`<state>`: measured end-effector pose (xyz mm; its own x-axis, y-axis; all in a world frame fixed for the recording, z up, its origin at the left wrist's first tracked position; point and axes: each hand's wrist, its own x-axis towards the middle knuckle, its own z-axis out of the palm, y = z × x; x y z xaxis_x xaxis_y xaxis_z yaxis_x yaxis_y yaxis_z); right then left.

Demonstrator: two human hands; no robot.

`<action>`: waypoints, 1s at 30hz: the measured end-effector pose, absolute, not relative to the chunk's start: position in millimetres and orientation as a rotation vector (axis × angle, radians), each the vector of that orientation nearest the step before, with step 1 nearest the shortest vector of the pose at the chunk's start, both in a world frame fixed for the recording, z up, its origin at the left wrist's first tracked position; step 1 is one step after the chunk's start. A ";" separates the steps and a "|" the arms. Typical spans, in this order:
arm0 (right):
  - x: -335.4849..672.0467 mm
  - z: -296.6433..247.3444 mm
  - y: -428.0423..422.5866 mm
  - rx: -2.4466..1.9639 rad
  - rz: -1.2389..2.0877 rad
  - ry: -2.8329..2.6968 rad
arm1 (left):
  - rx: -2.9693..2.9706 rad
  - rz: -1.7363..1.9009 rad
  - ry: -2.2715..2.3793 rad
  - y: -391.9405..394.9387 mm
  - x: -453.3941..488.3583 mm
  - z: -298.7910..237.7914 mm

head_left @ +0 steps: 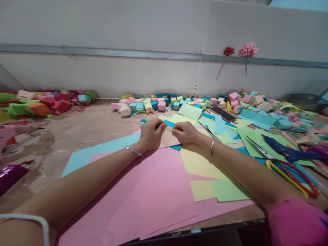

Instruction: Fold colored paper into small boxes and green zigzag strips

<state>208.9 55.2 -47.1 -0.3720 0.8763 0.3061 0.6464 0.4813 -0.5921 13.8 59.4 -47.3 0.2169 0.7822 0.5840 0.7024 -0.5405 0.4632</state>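
Note:
A peach sheet of paper (167, 138) is pinched between both hands at the middle of the table. My left hand (151, 134) grips its left side, fingers curled with the thumb on top. On its right side, the thumb and fingers of my right hand (186, 132) are closed in the same way. Beneath lie large pink sheets (164, 184), a light blue sheet (102, 150) to the left and a yellow sheet (202, 162) to the right. A small blue folded paper box (144, 122) stands just beyond my left hand.
Rows of small paper boxes (161, 105) line the wall, with a brighter heap (51, 102) at far left. To the right lie scissors (287, 171), a blue glue gun (289, 148), a phone (223, 113) and paper scraps. A pink glue gun (15, 135) sits at left.

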 end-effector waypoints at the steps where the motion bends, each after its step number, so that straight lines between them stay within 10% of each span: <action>1: 208.1 -46.0 54.8 -1.279 0.502 -2.139 | 2.360 1.224 1.484 61.2 13.0 -48.2; 22: 242.9 -29.3 60.3 -1.157 1.286 -2.101 | 2.512 0.987 1.699 69.1 12.2 -56.9; 30: 246.4 -33.4 66.8 -1.184 1.032 -2.446 | 2.785 0.704 1.621 61.0 19.4 -57.6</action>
<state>246.4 66.8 -33.4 -0.6453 0.7587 -0.0896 0.5935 0.4241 -0.6841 19.4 61.0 -57.6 0.4293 0.7916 0.4348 0.8583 -0.5074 0.0765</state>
